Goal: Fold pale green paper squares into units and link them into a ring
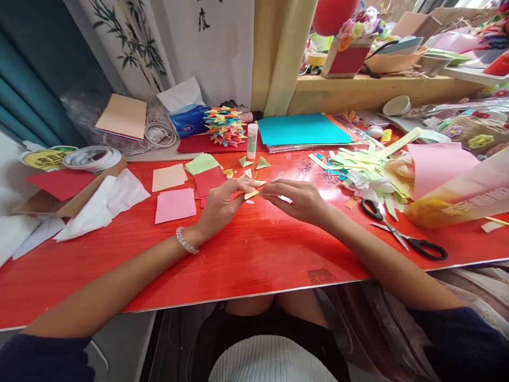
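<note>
My left hand (225,204), with a clear bead bracelet at its wrist, is closed, thumb and fingertips pinching a small folded piece of yellow paper (251,194). My right hand (300,199) meets it from the other side, its fingers closed at the same paper's edge and partly hiding it. Just beyond the hands lie small folded green triangles (262,163) and a glue stick (252,140) standing upright. Left of my left hand are red squares (207,180), pink squares (175,206), peach squares (169,176) and light green squares (202,163) of paper.
Black-handled scissors (392,228) lie half spread at the right, beside a heap of paper strips (369,164) and a plastic bag (461,191). Blue sheets (304,130) and a spiky multicoloured paper ball (225,126) are at the back. White tape rolls (91,158) sit left.
</note>
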The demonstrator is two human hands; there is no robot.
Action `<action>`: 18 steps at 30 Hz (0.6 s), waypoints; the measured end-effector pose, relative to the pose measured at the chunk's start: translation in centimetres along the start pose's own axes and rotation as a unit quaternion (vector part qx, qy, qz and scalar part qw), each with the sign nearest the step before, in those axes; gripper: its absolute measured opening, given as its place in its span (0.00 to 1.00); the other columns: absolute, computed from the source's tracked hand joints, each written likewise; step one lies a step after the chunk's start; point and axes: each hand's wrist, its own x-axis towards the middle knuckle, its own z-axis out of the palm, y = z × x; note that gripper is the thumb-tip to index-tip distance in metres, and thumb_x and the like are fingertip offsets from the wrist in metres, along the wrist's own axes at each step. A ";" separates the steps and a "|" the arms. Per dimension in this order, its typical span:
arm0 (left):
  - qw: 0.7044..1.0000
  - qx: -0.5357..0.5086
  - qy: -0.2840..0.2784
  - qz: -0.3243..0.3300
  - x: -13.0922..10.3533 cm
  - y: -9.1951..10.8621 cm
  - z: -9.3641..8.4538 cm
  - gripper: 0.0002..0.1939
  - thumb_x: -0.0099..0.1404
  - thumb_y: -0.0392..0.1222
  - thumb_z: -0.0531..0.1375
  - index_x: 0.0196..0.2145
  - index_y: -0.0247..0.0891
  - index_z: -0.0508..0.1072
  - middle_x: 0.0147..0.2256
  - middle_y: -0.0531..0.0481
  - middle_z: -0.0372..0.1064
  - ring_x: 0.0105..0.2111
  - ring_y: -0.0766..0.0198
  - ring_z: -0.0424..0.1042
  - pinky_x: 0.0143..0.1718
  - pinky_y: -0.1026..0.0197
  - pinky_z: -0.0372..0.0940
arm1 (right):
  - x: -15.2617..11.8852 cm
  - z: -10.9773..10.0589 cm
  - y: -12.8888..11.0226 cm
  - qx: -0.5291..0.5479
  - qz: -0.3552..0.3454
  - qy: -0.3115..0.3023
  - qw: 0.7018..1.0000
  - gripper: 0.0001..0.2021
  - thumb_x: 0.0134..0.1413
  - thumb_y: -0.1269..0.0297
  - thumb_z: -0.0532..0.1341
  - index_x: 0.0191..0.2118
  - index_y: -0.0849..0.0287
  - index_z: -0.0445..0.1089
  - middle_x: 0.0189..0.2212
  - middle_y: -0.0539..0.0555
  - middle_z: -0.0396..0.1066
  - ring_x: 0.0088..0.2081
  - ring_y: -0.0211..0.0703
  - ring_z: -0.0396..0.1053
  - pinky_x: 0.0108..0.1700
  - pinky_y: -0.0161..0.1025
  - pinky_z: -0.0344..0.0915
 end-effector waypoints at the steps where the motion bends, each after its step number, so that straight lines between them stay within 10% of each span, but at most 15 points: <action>1: 1.000 0.005 0.000 0.006 0.0 0.0 0.0 0.04 0.64 0.34 0.60 0.37 0.39 0.73 0.45 0.48 0.76 0.48 0.62 0.74 0.55 0.53 0.66 | 0.0 -0.1 0.0 0.003 -0.001 -0.006 1.000 0.08 0.64 0.69 0.55 0.42 0.62 0.71 0.35 0.56 0.77 0.34 0.39 0.76 0.34 0.34 0.70; 18: 0.993 0.096 -0.009 0.070 0.0 -0.2 -0.1 0.07 0.66 0.32 0.57 0.38 0.39 0.74 0.44 0.47 0.76 0.48 0.63 0.72 0.52 0.54 0.68 | 0.1 -0.7 0.1 -0.032 -0.027 -0.053 0.998 0.10 0.63 0.72 0.53 0.42 0.67 0.72 0.36 0.60 0.77 0.34 0.44 0.76 0.33 0.37 0.71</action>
